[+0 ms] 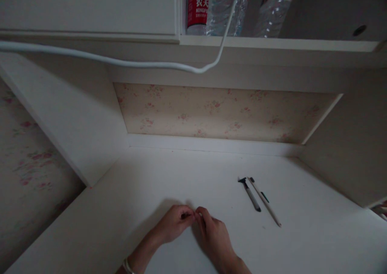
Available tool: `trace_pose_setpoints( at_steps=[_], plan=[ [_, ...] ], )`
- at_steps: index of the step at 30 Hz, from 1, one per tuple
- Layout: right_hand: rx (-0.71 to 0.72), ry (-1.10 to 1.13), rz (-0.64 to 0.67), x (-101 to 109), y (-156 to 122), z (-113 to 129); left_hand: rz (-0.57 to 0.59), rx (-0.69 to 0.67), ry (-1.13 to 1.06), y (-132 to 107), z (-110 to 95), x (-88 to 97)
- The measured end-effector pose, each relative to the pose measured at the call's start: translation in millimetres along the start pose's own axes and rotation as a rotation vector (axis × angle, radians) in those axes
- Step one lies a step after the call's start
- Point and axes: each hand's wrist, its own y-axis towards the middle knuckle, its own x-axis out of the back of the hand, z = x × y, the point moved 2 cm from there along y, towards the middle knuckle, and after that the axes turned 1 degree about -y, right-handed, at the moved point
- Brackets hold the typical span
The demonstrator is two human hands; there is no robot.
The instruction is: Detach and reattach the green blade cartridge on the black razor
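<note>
Both my hands rest on the white desk (302, 233) near its front edge, fingertips meeting. My left hand (175, 222) is closed in a pinch on a small dark thing that I cannot make out. My right hand (213, 233) is also closed, its fingertips pressed against the same spot. To the right of my right hand lie a dark grey pen (250, 195) and a white pen (265, 201) with a green clip, side by side, pointing away from me.
White side panels wall in the desk on the left (69, 116) and right (353, 145); flowered wallpaper (217, 112) backs it. A shelf above holds plastic water bottles (211, 7). A white cable (121, 60) hangs across the top.
</note>
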Motion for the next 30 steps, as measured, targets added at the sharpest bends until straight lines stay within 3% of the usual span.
trace_pose_setpoints(
  at_steps=[11, 20, 30],
  plan=[
    [0.019, 0.004, -0.062, 0.8, 0.7, 1.0, -0.019, -0.002, 0.028, 0.7, 4.6, -1.2],
    [-0.014, 0.003, -0.009, 0.4, 0.3, 1.7, -0.044, 0.01, 0.015, 0.7, 2.2, -1.6],
    [-0.006, -0.03, -0.059, 3.8, 1.9, 4.3, -0.074, 0.012, -0.031, 1.7, -0.1, -1.2]
  ],
)
